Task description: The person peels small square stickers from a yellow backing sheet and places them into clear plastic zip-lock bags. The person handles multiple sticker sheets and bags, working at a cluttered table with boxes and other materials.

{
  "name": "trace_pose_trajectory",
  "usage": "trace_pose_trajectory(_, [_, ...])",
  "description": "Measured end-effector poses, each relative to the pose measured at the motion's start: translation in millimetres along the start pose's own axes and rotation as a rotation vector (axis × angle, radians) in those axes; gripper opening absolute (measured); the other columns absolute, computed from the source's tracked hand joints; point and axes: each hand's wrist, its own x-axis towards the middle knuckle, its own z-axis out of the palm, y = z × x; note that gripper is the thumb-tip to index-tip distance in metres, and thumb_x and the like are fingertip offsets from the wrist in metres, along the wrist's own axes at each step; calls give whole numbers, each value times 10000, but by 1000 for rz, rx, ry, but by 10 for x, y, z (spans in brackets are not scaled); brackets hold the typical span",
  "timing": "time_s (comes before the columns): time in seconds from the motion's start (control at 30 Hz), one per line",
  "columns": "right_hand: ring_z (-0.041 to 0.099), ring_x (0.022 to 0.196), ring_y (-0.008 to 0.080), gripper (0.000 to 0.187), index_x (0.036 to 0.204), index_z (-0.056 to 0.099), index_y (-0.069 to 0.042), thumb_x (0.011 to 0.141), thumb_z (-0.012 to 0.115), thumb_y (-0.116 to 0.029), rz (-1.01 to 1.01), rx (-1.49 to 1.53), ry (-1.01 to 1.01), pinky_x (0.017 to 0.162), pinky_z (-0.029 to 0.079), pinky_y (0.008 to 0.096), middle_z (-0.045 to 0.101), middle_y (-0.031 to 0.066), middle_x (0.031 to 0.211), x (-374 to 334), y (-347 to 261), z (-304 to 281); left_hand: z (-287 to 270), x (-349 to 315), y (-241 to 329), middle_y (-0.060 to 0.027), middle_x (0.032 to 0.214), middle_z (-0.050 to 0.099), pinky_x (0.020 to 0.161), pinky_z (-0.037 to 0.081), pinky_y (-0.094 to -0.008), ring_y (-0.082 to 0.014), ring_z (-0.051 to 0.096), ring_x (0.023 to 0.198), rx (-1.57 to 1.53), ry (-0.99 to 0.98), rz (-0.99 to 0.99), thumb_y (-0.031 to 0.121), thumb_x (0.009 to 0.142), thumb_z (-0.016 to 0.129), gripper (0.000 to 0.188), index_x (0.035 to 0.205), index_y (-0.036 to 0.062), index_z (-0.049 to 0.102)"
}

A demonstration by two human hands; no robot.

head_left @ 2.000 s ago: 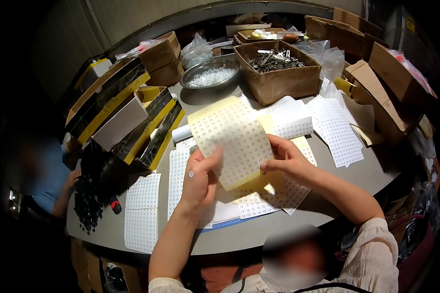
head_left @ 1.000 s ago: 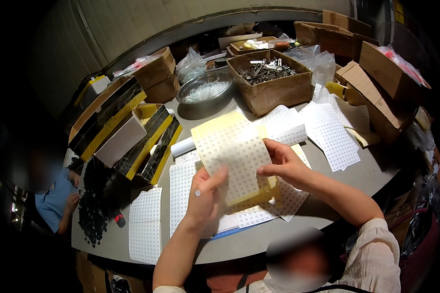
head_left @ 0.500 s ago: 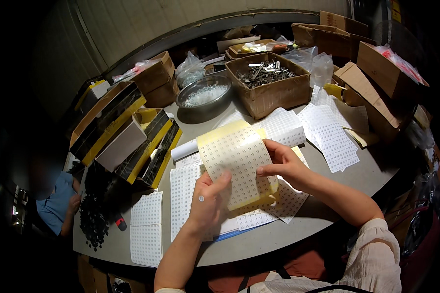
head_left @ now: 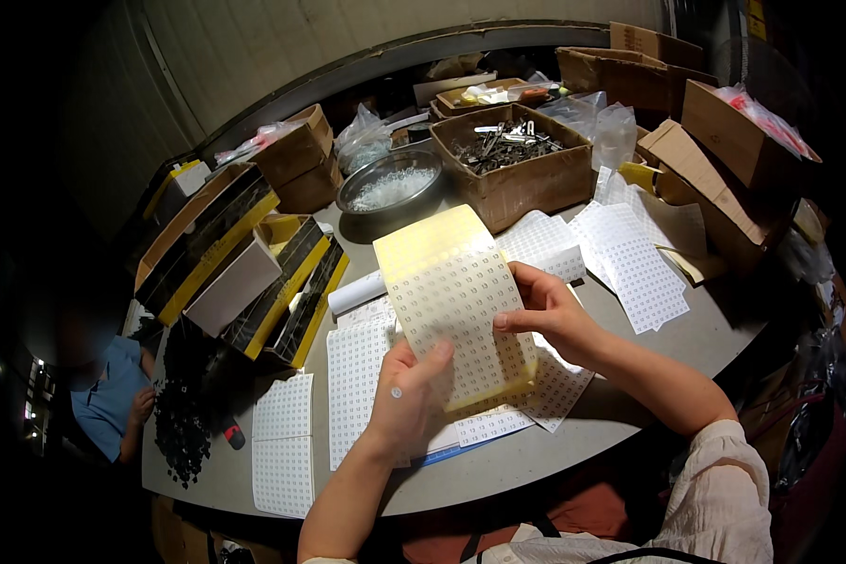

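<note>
Sticker sheet (head_left: 456, 301) lower, nearer than before

Two hands, the left hand (head_left: 406, 399) and the right hand (head_left: 547, 310), held one yellow-backed sticker sheet (head_left: 453, 296). One round metal bowl (head_left: 390, 183) of white bits stood on the worktop (head_left: 555, 446). One open cardboard box (head_left: 517, 164) held metal parts. One white paper roll (head_left: 355, 293) lay by the sheets. One heap of small black pieces (head_left: 180, 423) sat at the left edge. One other person in blue (head_left: 108, 399) sat nearby.
</note>
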Motion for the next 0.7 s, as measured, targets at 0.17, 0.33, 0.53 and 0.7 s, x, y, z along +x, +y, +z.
trace_pose_trajectory(0.17, [640, 1126, 177, 613, 1369, 522, -10, 839, 794, -152, 0, 6, 4, 971, 532, 344, 659, 81, 1228, -8, -25, -11, 7, 0, -1, -87, 1237, 658, 941, 489, -314, -149, 615, 1069, 14, -24, -1, 186, 1005, 609, 369, 1323, 1, 573])
trace_pose_trajectory(0.33, [641, 1099, 166, 589, 1355, 520, -16, 843, 786, -132, -15, -4, 33, 964, 533, 337, 657, 76, 1211, 5, -53, -4, 30, -29, -3, -131, 1275, 656, 988, 497, -348, -180, 628, 1142, 36, -16, 13, 158, 1010, 594, 379, 1347, -11, 553])
trace_pose_trajectory(0.53, [658, 1045, 162, 687, 1379, 427, -41, 812, 812, -90, -38, -25, 124, 954, 536, 335, 685, 77, 1101, 0, -109, -11, -21, 26, 106, -152, 1055, 717, 887, 524, -299, -159, 675, 929, 197, 146, 283, 35, 941, 640, 551, 1434, -24, 401])
trace_pose_trajectory(0.7, [668, 981, 154, 614, 1313, 379, -55, 840, 769, -64, -107, -118, 135, 870, 524, 305, 697, 110, 1045, -2, -148, -42, -60, 53, 89, -108, 855, 707, 770, 527, -264, -127, 658, 786, 352, 274, 475, -35, 906, 664, 615, 1420, -1, 328])
